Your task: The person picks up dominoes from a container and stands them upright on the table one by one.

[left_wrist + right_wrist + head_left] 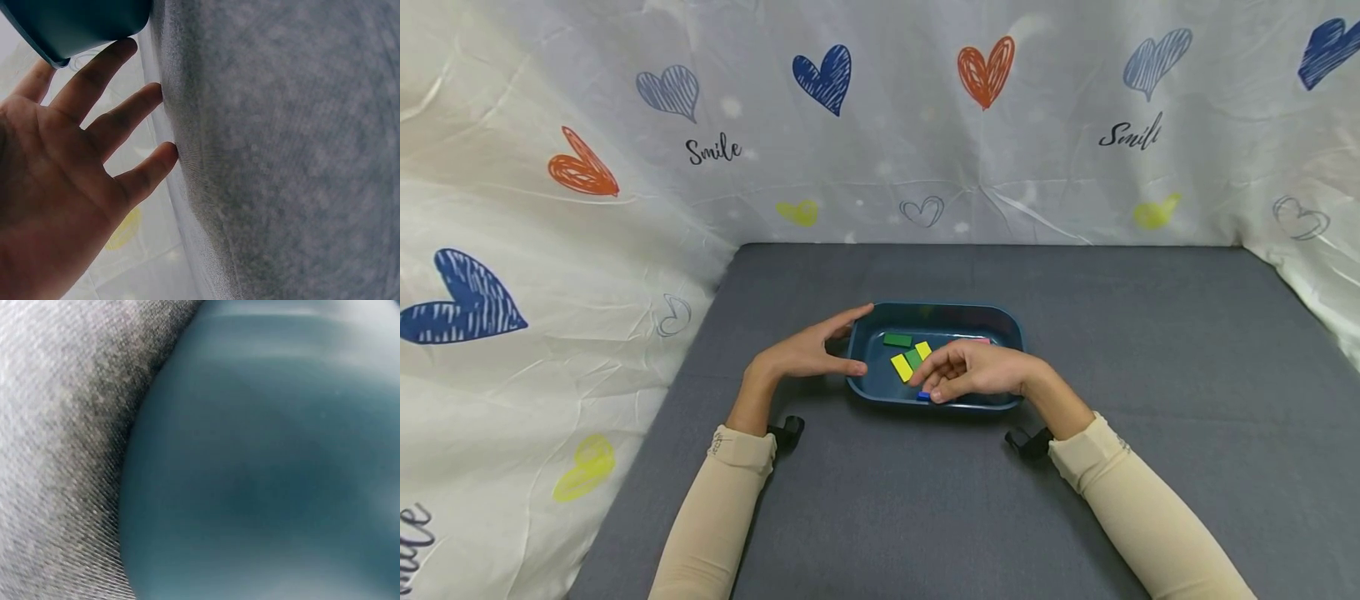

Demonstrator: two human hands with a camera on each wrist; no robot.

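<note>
A dark teal tray (940,310) stands on the grey tabletop with small flat coloured blocks in it. My left hand (808,350) is at its left end, fingers spread, thumb by the near-left rim. In the left wrist view, the left hand (81,144) has straight fingers, one touching the tray wall (94,25). My right hand (981,369) reaches over the tray, thumb and fingertips pinching a partly covered blue block (923,397) near the front wall. Left of it lie a green block (897,340), a yellow block (902,367) and others. A pink block (981,340) is partly hidden.
Grey cloth (880,500) covers the table around the tray. A white curtain (895,125) printed with hearts hangs behind and at the left. Black wrist mounts (1028,443) sit under both cuffs. The right wrist view holds only tray wall (262,456) and cloth (56,450).
</note>
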